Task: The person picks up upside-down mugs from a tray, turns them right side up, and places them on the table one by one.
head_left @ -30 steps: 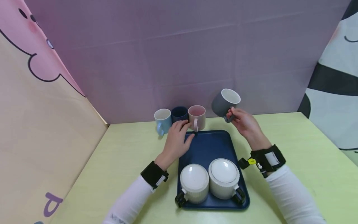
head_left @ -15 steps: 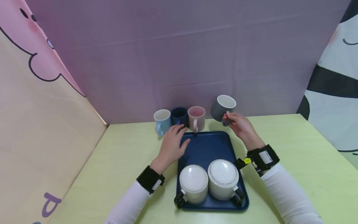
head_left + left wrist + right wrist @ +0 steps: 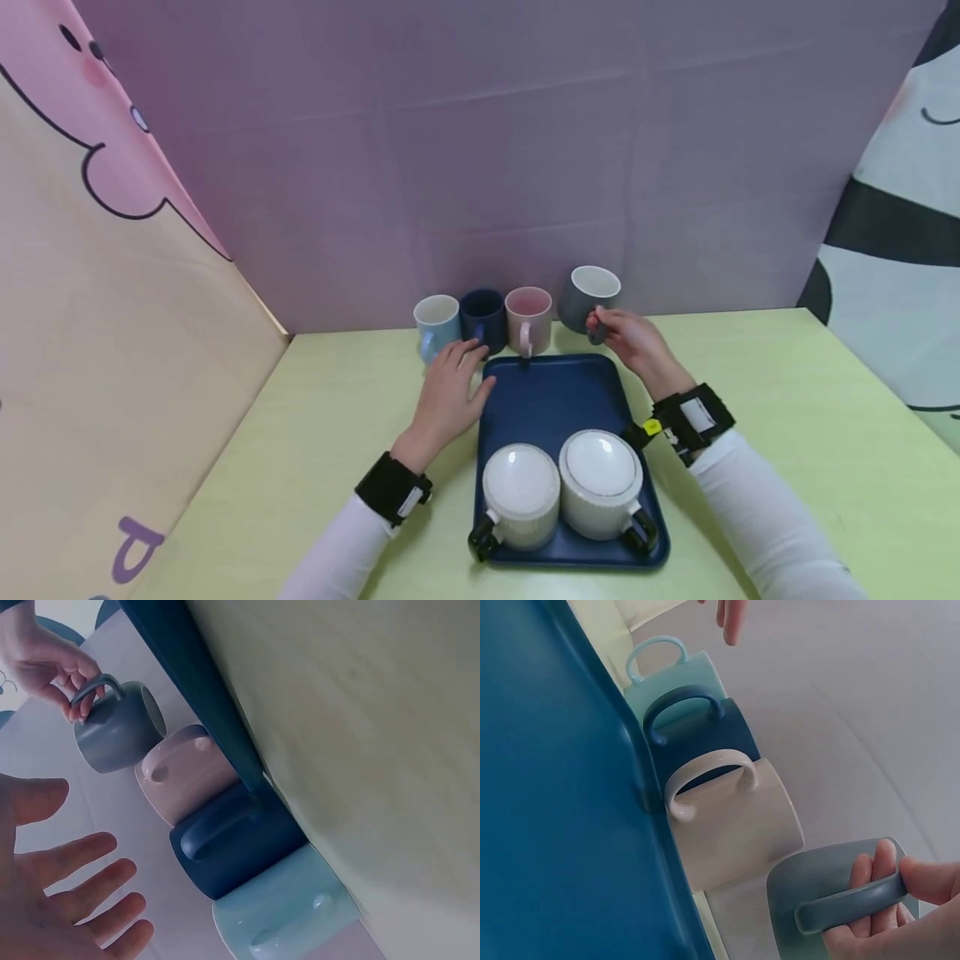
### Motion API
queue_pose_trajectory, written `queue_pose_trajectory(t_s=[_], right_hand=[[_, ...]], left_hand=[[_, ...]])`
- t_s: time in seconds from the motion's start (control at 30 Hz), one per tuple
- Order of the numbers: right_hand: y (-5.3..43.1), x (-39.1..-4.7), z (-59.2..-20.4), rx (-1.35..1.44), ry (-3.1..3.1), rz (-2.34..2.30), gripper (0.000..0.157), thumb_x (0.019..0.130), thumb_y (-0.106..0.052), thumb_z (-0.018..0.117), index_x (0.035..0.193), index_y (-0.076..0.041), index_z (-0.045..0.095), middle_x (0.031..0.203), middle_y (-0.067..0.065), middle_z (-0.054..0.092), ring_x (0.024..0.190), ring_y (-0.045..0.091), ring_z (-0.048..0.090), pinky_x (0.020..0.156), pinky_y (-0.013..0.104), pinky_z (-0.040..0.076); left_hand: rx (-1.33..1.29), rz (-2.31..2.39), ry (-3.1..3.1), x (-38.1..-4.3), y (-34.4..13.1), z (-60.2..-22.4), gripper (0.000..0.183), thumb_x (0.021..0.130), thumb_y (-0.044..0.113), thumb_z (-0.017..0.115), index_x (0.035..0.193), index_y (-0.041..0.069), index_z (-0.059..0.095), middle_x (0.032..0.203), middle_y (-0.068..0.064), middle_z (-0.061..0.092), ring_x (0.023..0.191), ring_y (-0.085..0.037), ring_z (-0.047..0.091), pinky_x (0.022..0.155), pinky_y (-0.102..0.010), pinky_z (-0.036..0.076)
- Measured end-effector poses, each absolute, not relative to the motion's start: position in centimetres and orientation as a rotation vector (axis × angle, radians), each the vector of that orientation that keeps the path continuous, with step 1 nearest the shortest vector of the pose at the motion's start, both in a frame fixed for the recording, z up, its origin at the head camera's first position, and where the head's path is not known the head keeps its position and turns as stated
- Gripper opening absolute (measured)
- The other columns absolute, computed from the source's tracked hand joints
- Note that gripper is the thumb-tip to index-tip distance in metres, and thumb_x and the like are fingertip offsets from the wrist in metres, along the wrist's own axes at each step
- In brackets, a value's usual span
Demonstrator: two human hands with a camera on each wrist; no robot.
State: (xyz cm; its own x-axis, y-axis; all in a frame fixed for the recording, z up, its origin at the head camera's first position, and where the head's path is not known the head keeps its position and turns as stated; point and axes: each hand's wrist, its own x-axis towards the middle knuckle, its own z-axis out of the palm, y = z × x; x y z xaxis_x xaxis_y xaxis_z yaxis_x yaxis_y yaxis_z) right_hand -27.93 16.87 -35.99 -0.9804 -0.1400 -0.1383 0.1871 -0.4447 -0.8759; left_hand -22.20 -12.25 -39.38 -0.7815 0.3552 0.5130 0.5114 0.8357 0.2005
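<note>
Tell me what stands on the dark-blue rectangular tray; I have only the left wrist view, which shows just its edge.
Observer: Two white cylindrical mugs with black handles stand side by side at the near end of the tray.

Operator: Give me the inside colour of the grey cylindrical mug in the right hand.

Observer: Whitish, in the head view.

Operator: Now the light-blue cylindrical mug.

Observer: Also whitish inside, in the head view.

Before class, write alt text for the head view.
A right hand holds a grey mug by its handle, beside a pink mug, navy mug and light blue mug; the open left hand is near a blue tray bearing two white mugs.
</note>
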Motion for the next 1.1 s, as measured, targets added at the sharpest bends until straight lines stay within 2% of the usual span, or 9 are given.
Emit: queue_pose_trajectory(t_s=[0.27, 0.9, 1.1], right_hand=[[16.8, -28.8, -36.7, 0.081, 1.595, -2.48, 0.035, 0.098, -0.003, 0.043, 0.074, -0.014, 0.067, 0.072, -0.004, 0.068, 0.073, 0.004, 0.066, 0.077, 0.016, 0.052], [16.2, -29.8, -37.9, 0.179, 1.674, -2.418, 0.034, 0.097, -0.007, 0.049, 0.069, -0.014, 0.067, 0.068, -0.005, 0.068, 0.071, 0.002, 0.066, 0.074, 0.016, 0.051], [15.9, -30.3, -38.4, 0.167, 1.72, -2.381, 0.034, 0.097, -0.007, 0.048, 0.069, -0.015, 0.066, 0.068, -0.007, 0.068, 0.072, 0.001, 0.065, 0.081, 0.019, 0.05]], left_hand=[[-0.646, -0.465, -2.514, -22.1, -12.9, -39.6, 0.043, 0.091, 0.029, 0.061, 0.127, 0.006, 0.057, 0.134, -0.013, 0.053, 0.123, -0.031, 0.046, 0.1, -0.05, 0.039], [-0.59, -0.481, -2.534, -21.5, -14.5, -39.3, 0.042, 0.089, 0.026, 0.064, 0.126, 0.005, 0.058, 0.132, -0.013, 0.054, 0.123, -0.031, 0.046, 0.094, -0.051, 0.042], [-0.562, -0.488, -2.534, -21.5, -15.5, -39.6, 0.041, 0.089, 0.025, 0.064, 0.125, 0.006, 0.058, 0.13, -0.013, 0.055, 0.123, -0.032, 0.046, 0.096, -0.052, 0.041]])
